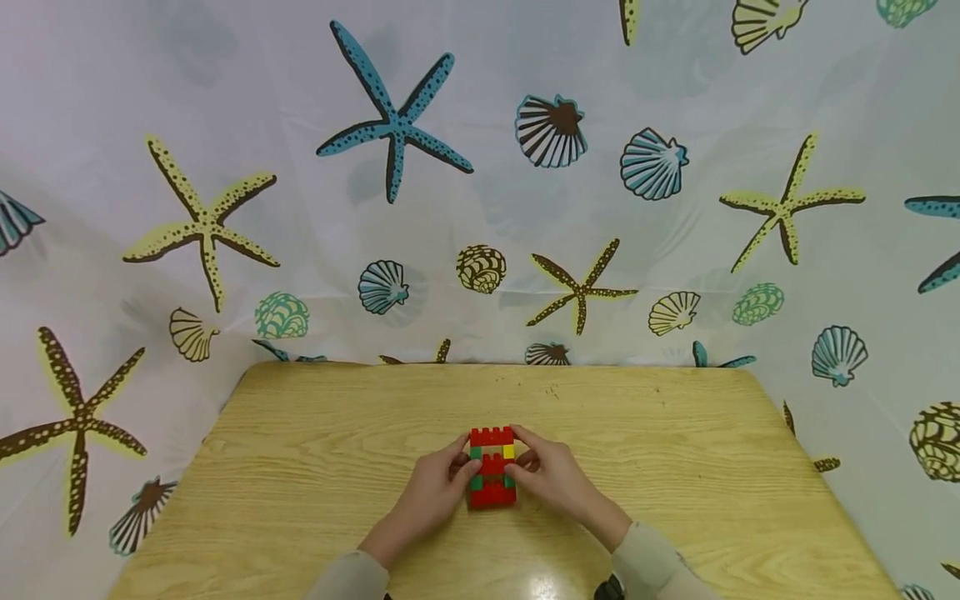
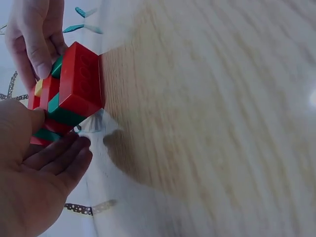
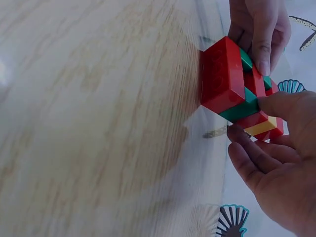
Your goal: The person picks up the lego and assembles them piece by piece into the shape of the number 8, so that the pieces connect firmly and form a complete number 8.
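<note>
A toy brick structure stands on the wooden table in the head view. Three red bricks run across it, with small green bricks and a yellow brick between them at the sides. On its left side, my left hand pinches it between thumb and fingers. My right hand grips the opposite side, thumb near the middle red brick. In the left wrist view, the nearest red brick shows its studs. The right wrist view shows the yellow brick above the right fingers. Some fingertips are hidden behind the bricks.
The wooden table has rounded far corners. Behind and beside it hangs a white cloth printed with starfish and shells. A small dark object shows by the right sleeve at the bottom edge of the head view.
</note>
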The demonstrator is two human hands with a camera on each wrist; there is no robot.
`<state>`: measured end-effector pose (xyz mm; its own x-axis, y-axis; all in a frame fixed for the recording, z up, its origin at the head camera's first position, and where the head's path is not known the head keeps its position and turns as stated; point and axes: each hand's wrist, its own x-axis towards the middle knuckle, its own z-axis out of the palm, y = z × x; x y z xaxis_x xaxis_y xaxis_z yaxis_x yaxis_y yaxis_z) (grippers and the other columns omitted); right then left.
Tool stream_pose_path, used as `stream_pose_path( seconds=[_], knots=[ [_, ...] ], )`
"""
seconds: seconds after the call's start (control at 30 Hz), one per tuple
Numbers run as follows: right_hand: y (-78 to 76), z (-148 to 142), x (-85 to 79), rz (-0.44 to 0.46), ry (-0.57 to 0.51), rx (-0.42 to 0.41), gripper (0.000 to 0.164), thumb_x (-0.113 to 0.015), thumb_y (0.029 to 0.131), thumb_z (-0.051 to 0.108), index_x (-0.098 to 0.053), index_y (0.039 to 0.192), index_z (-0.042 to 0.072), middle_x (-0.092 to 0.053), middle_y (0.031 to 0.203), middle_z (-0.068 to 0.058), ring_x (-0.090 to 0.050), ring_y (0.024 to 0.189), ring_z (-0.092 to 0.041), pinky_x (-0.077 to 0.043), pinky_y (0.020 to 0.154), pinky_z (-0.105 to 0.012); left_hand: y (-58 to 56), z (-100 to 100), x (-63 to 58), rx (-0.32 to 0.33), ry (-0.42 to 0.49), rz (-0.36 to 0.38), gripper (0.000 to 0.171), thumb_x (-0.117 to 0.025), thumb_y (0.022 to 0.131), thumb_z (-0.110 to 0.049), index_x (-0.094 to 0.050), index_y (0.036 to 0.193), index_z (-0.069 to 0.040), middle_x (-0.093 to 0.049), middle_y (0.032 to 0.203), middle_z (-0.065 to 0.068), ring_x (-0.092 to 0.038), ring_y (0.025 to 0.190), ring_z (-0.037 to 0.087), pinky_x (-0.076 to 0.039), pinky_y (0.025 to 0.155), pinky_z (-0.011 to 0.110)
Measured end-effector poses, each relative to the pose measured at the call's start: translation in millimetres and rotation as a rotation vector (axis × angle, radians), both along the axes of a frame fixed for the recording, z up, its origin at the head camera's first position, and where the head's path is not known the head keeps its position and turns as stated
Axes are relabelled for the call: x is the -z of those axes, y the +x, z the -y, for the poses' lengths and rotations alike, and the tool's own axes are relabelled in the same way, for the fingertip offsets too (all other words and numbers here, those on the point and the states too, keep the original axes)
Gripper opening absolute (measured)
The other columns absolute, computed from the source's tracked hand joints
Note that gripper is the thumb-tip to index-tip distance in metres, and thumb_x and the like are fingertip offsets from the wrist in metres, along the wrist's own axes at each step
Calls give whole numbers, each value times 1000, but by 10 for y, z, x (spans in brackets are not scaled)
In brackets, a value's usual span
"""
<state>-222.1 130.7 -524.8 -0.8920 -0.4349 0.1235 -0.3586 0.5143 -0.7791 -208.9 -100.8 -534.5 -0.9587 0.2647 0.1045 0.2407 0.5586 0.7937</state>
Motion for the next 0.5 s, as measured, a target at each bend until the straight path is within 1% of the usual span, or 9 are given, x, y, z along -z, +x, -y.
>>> stream_pose_path(
  seconds=[0.07,0.1,0.17,0.2,0.3,0.4,0.5],
  knots=[
    [-19,5,13,-4,19,-4,64,-70,103,18,-43,159,1,-76,118,-17,-73,92,-21,-57,75,-22,-9,-17,-12,3,-54,-34,56,-62,108,-23,-48,151,11,-74,123,19,-72,103,24,-61,89,39],
    [-28,6,15,-3,30,-4,64,-69,103,19,-43,159,1,-76,116,-17,-73,91,-21,-56,74,-22,-14,-24,-16,6,-82,-51,56,-61,108,-23,-48,150,12,-72,129,22,-72,111,30,-60,94,44],
    [-45,9,15,-8,47,-8,64,-67,105,20,-42,159,0,-75,120,-19,-73,92,-22,-57,74,-24,-29,-35,-15,12,-134,-78,54,-59,109,-23,-50,148,14,-66,139,26,-66,127,41,-55,104,54],
    [-52,12,11,-10,54,-10,63,-66,105,21,-42,159,-1,-73,123,-21,-73,94,-24,-58,75,-27,-38,-39,-11,14,-158,-89,53,-58,110,-23,-51,147,14,-63,143,27,-60,135,45,-50,109,58],
    [-68,26,-2,-3,82,-13,63,-64,106,23,-40,159,-3,-69,132,-24,-72,106,-32,-61,84,-38,-61,-42,6,21,-209,-94,50,-55,111,-23,-54,145,12,-58,148,29,-48,143,54,-39,116,65],
    [-83,55,1,-8,116,-25,63,-60,108,21,-37,159,-6,-64,139,-28,-67,121,-39,-58,97,-51,-77,-33,43,30,-235,-108,49,-53,112,-24,-54,144,12,-56,150,30,-42,145,58,-33,119,68],
    [-101,85,20,-37,157,-38,62,-56,109,20,-34,158,-10,-65,137,-29,-64,127,-41,-54,103,-55,-109,-18,118,34,-247,-154,54,-49,113,-31,-55,143,13,-57,148,32,-42,144,60,-32,117,72]
  ],
)
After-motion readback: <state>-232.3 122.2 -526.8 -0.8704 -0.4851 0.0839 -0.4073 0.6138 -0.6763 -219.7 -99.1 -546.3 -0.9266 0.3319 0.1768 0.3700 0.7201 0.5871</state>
